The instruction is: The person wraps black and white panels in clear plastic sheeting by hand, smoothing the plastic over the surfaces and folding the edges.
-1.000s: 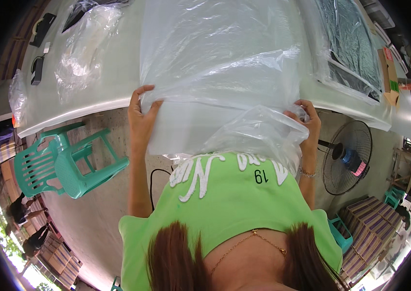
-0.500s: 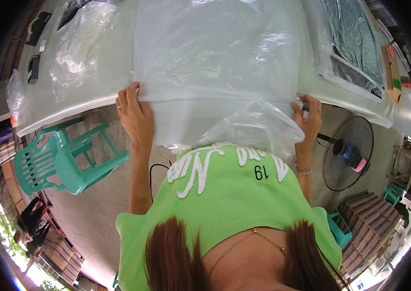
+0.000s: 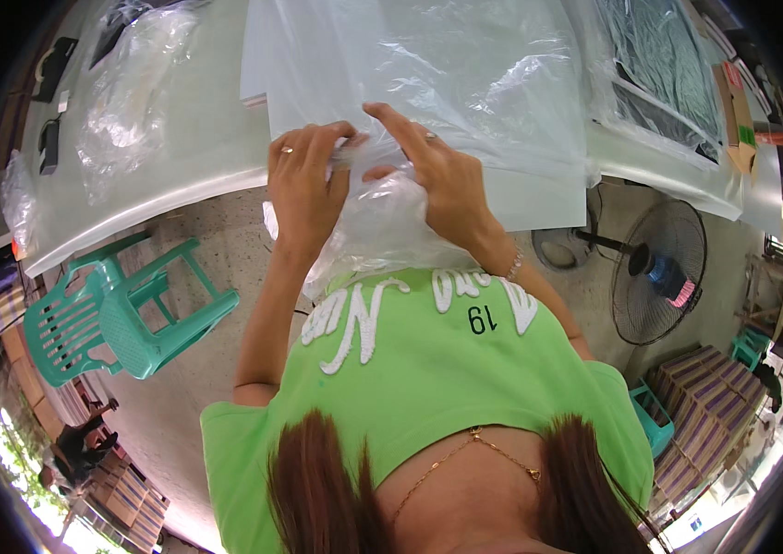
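Observation:
A clear plastic bag [image 3: 465,83] covers a flat white panel [image 3: 539,198] in front of me, and its loose end [image 3: 373,222] gathers and hangs over the near side, against my shirt. My left hand [image 3: 303,180] is closed, its fingertips pinching the crumpled plastic near the panel's near edge. Beside it, my right hand [image 3: 451,185] rests over the same gathered film. Its index finger reaches out to the left and its thumb is apart, touching the plastic. The other right fingers are partly hidden.
The white table [image 3: 169,189] runs across the front. Crumpled plastic [image 3: 133,111] lies left, a plastic-wrapped dark item [image 3: 664,83] and a cardboard box [image 3: 735,120] right. A green plastic chair [image 3: 133,305] stands on the floor at left, a black fan [image 3: 659,272] at right.
Both hands have come inward from the panel's two sides to its near middle, drawing the loose plastic together. The panel now sits askew, its near right corner bare.

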`<state>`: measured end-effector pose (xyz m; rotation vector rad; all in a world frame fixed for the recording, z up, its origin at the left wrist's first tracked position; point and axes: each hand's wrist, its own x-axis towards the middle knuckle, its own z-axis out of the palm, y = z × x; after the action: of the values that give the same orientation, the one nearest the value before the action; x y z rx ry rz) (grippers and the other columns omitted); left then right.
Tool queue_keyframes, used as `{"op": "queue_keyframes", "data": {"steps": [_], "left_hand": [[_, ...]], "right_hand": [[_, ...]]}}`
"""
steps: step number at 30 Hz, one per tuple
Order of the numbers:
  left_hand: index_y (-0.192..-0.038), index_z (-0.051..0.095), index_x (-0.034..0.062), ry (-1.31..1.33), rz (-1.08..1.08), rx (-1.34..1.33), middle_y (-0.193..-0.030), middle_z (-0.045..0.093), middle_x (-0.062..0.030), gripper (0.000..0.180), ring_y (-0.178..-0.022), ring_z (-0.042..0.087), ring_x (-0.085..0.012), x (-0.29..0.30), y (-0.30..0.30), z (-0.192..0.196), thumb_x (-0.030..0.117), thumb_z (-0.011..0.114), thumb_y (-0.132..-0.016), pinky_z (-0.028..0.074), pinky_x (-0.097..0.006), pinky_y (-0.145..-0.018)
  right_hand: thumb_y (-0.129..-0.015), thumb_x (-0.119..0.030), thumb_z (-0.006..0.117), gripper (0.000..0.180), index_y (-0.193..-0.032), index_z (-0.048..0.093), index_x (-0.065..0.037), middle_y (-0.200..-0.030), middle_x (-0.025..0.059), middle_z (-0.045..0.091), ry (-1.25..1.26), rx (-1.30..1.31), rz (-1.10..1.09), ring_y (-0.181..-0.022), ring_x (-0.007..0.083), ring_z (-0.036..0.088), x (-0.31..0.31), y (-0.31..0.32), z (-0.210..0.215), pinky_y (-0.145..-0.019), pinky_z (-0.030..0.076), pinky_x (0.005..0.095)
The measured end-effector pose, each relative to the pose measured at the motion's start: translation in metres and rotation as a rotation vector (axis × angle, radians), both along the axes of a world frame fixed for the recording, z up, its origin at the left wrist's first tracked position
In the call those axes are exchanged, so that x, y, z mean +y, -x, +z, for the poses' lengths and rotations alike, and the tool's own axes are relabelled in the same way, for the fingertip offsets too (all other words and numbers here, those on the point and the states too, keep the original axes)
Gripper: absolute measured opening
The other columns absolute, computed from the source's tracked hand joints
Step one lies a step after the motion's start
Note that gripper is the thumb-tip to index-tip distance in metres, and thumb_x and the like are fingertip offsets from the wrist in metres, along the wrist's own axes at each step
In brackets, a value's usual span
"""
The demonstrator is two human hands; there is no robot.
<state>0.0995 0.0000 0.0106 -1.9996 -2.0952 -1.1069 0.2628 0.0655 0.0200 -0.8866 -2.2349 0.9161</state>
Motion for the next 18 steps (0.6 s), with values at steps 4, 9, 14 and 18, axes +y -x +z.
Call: {"op": "queue_keyframes", "data": {"steps": [4, 9, 14, 18], "left_hand": [[-0.094, 0.062, 0.0117, 0.067, -0.074, -0.064, -0.086, 0.065, -0.0014, 0.036, -0.067, 0.057, -0.023, 0.001, -0.008, 0.0, -0.006, 0.057, -0.063, 0.047, -0.033, -0.065], [-0.092, 0.061, 0.0167, 0.118, 0.057, 0.07, -0.087, 0.064, 0.0013, 0.041, -0.066, 0.059, -0.0188, -0.017, 0.016, -0.02, -0.008, 0.057, -0.06, 0.047, -0.031, -0.064], [-0.089, 0.063, 0.0111, 0.065, 0.174, 0.032, -0.071, 0.048, -0.0033, 0.042, -0.059, 0.046, -0.0154, -0.021, 0.034, -0.017, -0.016, 0.053, -0.059, 0.041, -0.027, -0.054], [-0.09, 0.064, 0.0097, -0.05, 0.226, -0.019, -0.069, 0.046, -0.002, 0.032, -0.058, 0.041, -0.0105, -0.014, 0.054, 0.007, -0.014, 0.057, -0.07, 0.036, -0.025, -0.052]], "right_hand": [[-0.082, -0.01, 0.054, 0.031, -0.113, 0.056, -0.016, -0.083, 0.0122, 0.064, -0.147, -0.066, -0.268, -0.073, 0.0327, 0.062, 0.024, -0.012, -0.035, -0.06, 0.047, 0.0417], [-0.077, -0.005, 0.061, 0.019, -0.094, 0.057, -0.014, -0.08, 0.0092, 0.066, -0.15, -0.149, -0.763, -0.07, 0.0273, 0.064, 0.057, -0.105, -0.026, -0.06, 0.045, 0.0367], [-0.08, -0.007, 0.062, 0.011, -0.09, 0.058, -0.009, -0.063, 0.0054, 0.053, -0.272, -0.191, -0.789, -0.051, 0.0154, 0.047, 0.052, -0.161, -0.02, -0.051, 0.039, 0.0294], [-0.078, -0.005, 0.061, 0.014, -0.092, 0.057, -0.006, -0.067, 0.0081, 0.052, -0.152, -0.085, -0.7, -0.057, 0.0172, 0.049, 0.041, -0.152, -0.02, -0.055, 0.04, 0.0303]]}}
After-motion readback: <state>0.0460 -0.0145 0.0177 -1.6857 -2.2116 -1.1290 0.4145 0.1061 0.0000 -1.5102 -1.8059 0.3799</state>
